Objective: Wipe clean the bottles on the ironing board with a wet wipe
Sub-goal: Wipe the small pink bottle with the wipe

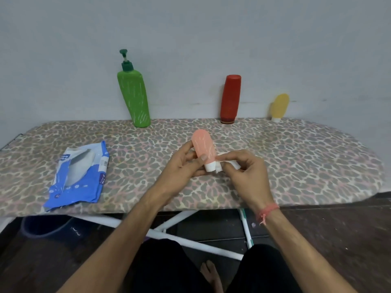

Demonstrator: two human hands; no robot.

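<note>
My left hand (182,163) grips the pink bottle (204,149) above the ironing board (296,157); my right hand (243,166) pinches the wet wipe (220,167) at its cap, mid-wipe; next, I judge, rub upward

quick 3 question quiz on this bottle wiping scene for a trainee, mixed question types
1. True or false: the green pump bottle lies flat on the ironing board.
2. Which hand grips the pink bottle? A) left hand B) right hand
3. Fill in: the right hand's fingers pinch a white ____ beside the bottle's cap.

Key: 1 false, it stands upright; 2 A; 3 wet wipe.
</note>
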